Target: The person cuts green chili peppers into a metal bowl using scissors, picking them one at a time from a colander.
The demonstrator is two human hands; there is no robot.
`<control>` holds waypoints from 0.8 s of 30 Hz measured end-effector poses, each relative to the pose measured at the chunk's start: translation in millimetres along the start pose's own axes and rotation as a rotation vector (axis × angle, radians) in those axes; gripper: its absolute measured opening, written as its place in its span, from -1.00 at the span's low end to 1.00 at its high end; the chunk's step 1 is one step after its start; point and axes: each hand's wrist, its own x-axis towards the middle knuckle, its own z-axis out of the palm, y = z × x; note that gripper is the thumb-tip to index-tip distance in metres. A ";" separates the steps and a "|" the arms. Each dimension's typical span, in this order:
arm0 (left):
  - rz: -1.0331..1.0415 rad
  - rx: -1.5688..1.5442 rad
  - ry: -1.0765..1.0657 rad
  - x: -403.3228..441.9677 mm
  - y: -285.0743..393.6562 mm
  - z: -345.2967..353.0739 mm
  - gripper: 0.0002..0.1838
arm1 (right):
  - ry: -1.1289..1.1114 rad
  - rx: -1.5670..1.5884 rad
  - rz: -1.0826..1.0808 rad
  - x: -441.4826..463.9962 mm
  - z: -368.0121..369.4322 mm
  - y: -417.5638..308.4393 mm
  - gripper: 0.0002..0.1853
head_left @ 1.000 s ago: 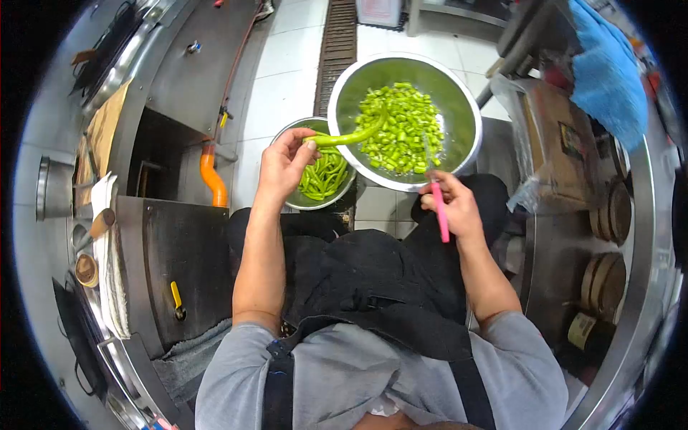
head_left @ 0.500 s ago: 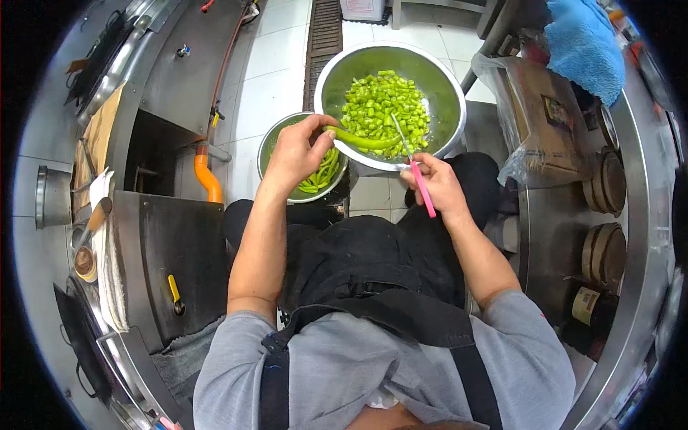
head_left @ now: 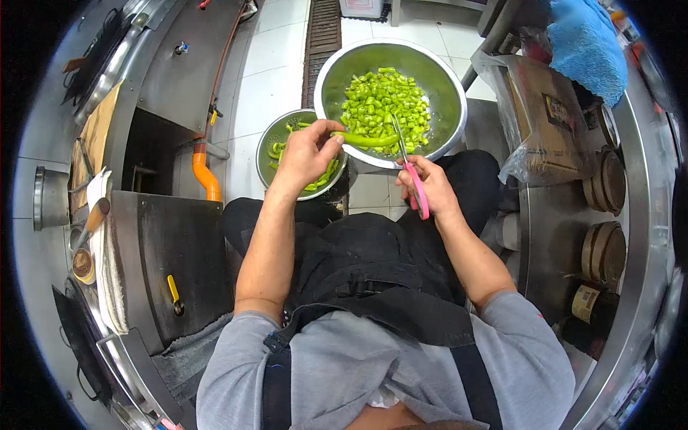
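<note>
A long green pepper (head_left: 367, 140) is pinched at its left end by my left hand (head_left: 307, 159). It reaches across the near side of a large steel bowl (head_left: 446, 79). My right hand (head_left: 432, 188) grips pink-handled scissors (head_left: 416, 188), their blades spread around the pepper's right end. Many chopped green pepper pieces (head_left: 383, 100) lie in the bowl below. Partly behind my left hand is a smaller steel colander (head_left: 266, 140) with whole green peppers (head_left: 324, 176) in it.
An orange pipe (head_left: 206, 175) runs beside the steel cabinet on the left. On the right, a plastic-wrapped cardboard box (head_left: 548, 115) and a blue towel (head_left: 586, 50) sit near a steel shelf. A floor drain grate (head_left: 324, 50) lies beyond the bowls.
The scissor blades have spread wider and the handles have parted. My left hand has shifted slightly right with the pepper, which now looks shorter and straighter.
</note>
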 end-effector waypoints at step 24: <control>-0.088 -0.154 0.064 2.8 -16.1 26.8 -0.77 | -0.011 0.022 0.086 0.7 0.3 7.9 -0.58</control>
